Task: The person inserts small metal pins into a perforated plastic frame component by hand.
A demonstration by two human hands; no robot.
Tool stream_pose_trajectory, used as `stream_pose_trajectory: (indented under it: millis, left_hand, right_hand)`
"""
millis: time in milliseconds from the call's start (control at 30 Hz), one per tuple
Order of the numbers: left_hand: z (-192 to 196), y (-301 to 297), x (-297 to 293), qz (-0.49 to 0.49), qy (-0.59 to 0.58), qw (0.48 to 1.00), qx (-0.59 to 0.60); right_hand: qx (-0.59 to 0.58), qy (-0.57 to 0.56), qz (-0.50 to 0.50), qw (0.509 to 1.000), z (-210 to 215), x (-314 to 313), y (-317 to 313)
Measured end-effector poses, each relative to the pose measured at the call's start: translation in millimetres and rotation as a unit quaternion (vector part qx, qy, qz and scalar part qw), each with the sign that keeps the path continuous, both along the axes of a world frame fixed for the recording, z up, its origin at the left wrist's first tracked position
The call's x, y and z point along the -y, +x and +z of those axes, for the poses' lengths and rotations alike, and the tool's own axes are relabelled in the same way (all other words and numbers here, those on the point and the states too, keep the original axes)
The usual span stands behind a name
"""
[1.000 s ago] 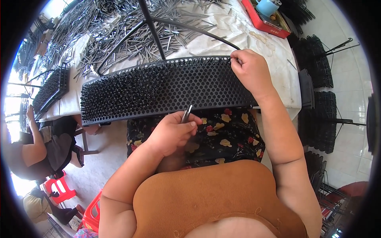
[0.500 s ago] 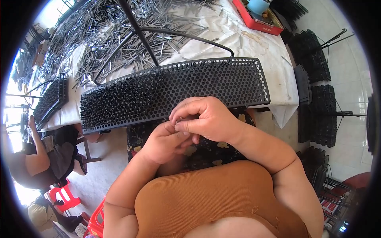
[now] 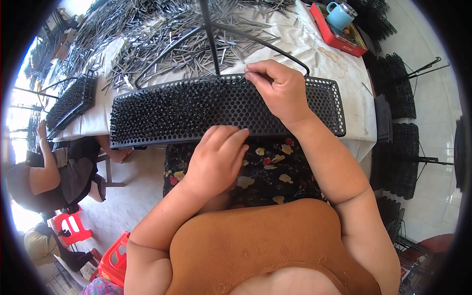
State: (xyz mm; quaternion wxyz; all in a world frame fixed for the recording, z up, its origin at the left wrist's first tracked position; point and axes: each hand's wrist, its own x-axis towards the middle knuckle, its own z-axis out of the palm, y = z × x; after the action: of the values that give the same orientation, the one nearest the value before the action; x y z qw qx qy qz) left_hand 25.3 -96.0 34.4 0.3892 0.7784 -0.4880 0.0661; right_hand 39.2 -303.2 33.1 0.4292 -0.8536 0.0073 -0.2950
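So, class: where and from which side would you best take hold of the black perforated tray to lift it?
Probably by its bare right end, coming in from the right: the holes there are unfilled, while pins bristle across the left and middle. The perforated tray lies flat, overhanging the table's near edge, so fingers can likely hook under the rim.

I see both forearms entering from the lower edge, bare to the shoulder. My left hand (image 3: 216, 157) sits low and central, knuckles up, fingers curled loosely downward, wrist bent slightly. Whether it grips anything I cannot tell. My right hand (image 3: 278, 88) is extended farther forward and higher, arm running diagonally up from the lower right. Its thumb and forefinger are pinched together at the tips, remaining fingers folded beneath. The two hands are apart, not touching.
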Motion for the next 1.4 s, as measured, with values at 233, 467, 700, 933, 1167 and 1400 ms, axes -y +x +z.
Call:
stream_pose_trajectory:
  millis: [233, 467, 700, 933, 1167, 1400]
  left_hand:
    - [-18.4, 1.9, -3.7, -0.008, 0.098, 0.995, 0.024]
    - [-18.1, 6.2, -3.5, -0.013, 0.083, 0.996, 0.01]
    - [-19.6, 8.6, -3.5, -0.012, 0.073, 0.997, 0.015]
    - [-21.9, 9.6, -3.6, -0.007, 0.058, 0.998, 0.007]
    - [-22.3, 10.4, -4.1, -0.013, 0.046, 0.999, -0.006]
    - [-22.5, 9.9, -5.1, -0.012, 0.044, 0.999, -0.017]
  right_hand:
    - [0.003, -0.077, 0.018, 0.997, -4.7, -2.8, 15.9]
    - [0.007, -0.054, 0.026, 0.998, -4.5, -1.3, 14.0]
    - [0.009, -0.069, 0.053, 0.996, -6.8, 0.8, 14.8]
    - [0.004, -0.131, 0.029, 0.991, -3.6, 3.1, 13.8]
    - [0.014, -0.141, 0.041, 0.989, -6.1, 6.9, 14.3]
    - [0.0, -0.165, 0.085, 0.983, -1.6, 7.1, 16.2]
